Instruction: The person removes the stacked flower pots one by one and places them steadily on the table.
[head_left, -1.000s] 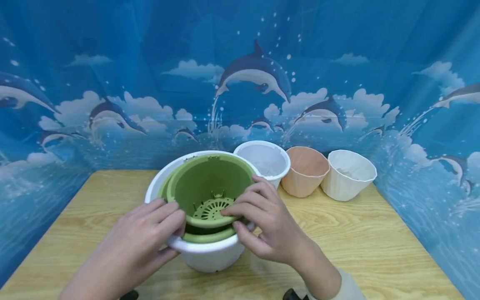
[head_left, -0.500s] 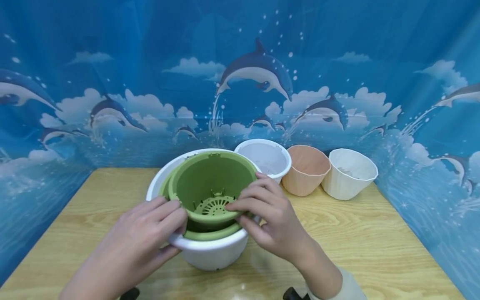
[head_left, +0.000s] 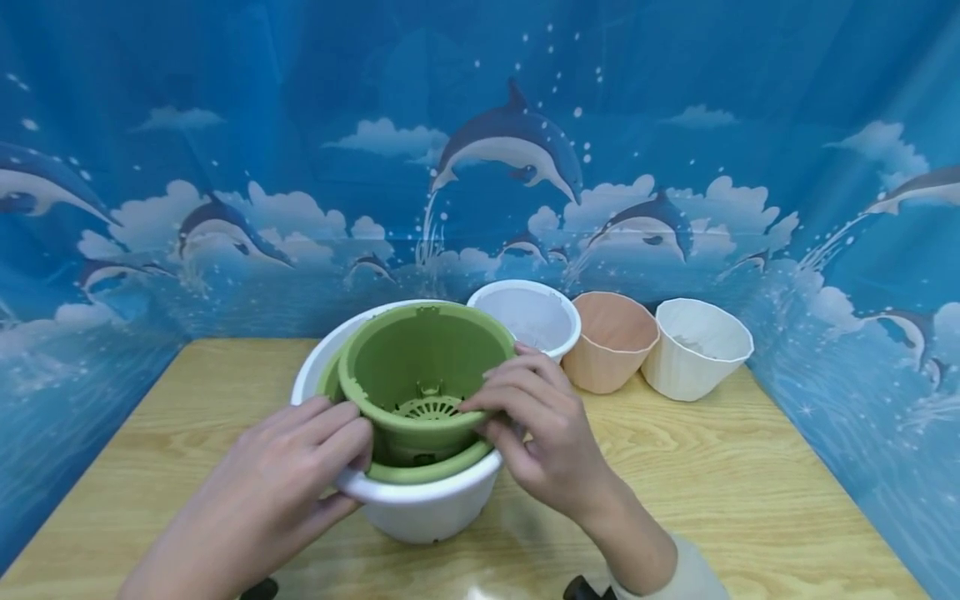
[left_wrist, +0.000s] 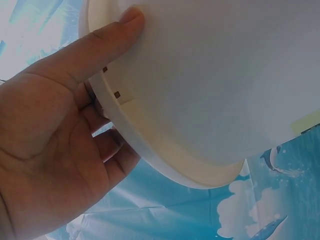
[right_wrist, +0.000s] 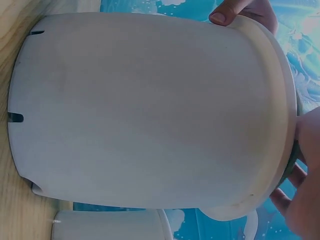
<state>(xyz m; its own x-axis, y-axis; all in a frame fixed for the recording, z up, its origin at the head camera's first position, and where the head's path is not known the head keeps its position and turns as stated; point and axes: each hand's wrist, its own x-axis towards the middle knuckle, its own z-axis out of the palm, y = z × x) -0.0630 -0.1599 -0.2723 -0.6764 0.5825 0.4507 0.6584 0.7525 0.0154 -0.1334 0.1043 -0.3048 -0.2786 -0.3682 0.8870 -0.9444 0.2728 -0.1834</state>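
Head view: left grip [head_left: 281, 471] curled round rim of white pot [head_left: 423, 512] on tabletop [head_left: 712, 483]; right grip [head_left: 543, 425] pinches near-right rim of inner green pot [head_left: 405, 362], partway inside outer green pot [head_left: 427, 475]. Probably light, stiff, slick; rims likely best hold.

Left wrist view: fingertips hidden behind rim.

Right wrist view: right grip cut off, green mostly concealed.

- The left grip [head_left: 300, 450] pinched, its fingers [head_left: 347, 429] curled over and the left thumb [left_wrist: 107, 42] extended beneath them.
- The left forearm [head_left: 187, 542] slanted up from the lower left.
- The right grip [head_left: 547, 425] pinched too, index finger [head_left: 498, 400] above, right thumb [head_left: 506, 446] below.
- The right forearm [head_left: 626, 529] slanted up from the lower right.
- Both wrists stayed well apart.
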